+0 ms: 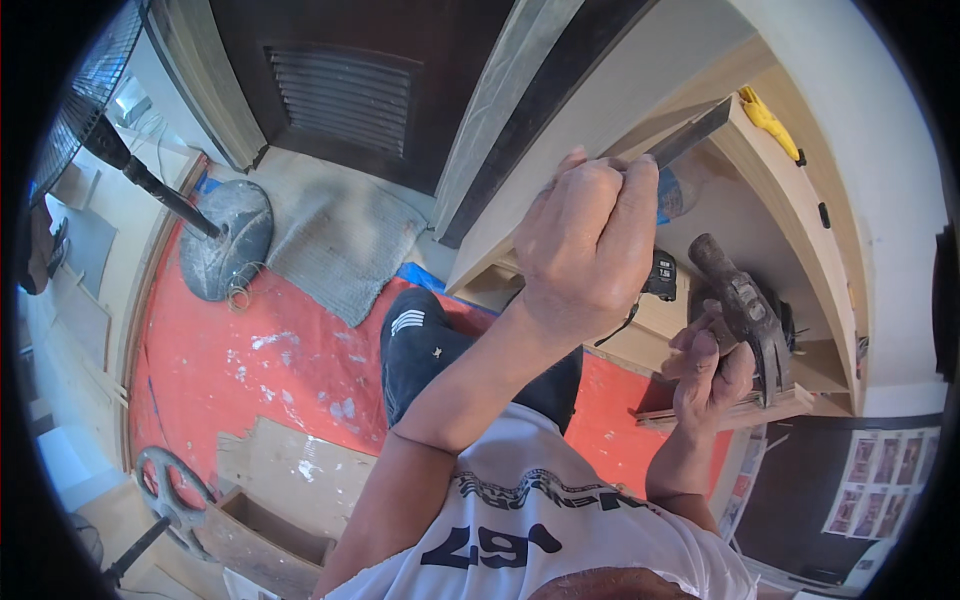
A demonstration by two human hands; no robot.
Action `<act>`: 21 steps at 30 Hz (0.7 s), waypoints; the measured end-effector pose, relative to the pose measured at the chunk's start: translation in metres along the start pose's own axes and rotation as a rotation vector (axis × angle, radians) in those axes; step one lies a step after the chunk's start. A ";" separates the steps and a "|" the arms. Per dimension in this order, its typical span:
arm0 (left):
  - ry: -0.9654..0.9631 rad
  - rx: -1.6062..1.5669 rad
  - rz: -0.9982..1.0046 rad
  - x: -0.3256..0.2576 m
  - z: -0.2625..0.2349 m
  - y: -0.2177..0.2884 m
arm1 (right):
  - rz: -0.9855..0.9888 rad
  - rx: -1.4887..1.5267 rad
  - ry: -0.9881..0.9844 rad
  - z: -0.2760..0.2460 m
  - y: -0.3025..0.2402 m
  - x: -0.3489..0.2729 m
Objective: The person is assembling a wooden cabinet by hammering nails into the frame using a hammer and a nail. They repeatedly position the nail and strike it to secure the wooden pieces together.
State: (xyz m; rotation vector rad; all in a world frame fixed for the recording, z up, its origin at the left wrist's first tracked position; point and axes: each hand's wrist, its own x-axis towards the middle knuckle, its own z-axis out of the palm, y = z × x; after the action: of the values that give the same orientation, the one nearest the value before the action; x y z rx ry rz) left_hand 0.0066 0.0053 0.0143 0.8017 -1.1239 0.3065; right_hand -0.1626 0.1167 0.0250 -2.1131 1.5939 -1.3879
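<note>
My left hand [590, 235] is closed around a chisel, its handle hidden in my fist. The flat chisel blade [695, 135] points up and right, its tip at the corner of a pale wooden cabinet frame [775, 190]. In my right hand [712, 370], lower and to the right, the fingers are wrapped round a claw hammer [745, 305] with a worn dark head. A yellow utility knife [768, 122] lies on the cabinet's wood beside the chisel tip. Inside the cabinet, near my left hand, are a black tape measure [660, 275] and a clear bottle [677, 195], partly hidden.
Red sheeting [280, 350] splashed with white covers the floor. A standing fan's round base [226, 240] and a grey mat [345, 245] lie ahead left, before a dark louvred door [340, 100]. An open wooden box [270, 530] sits lower left. Wood strips [735, 408] lie below the hammer.
</note>
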 end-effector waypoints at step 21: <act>-0.026 -0.041 -0.038 0.000 -0.003 0.000 | -0.315 -0.290 0.190 0.018 -0.032 0.057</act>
State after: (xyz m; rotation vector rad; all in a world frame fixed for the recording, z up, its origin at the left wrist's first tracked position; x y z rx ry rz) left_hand 0.0089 0.0077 0.0142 0.7913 -1.1346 0.2416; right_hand -0.1271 0.0767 0.0663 -2.5616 1.6735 -1.5745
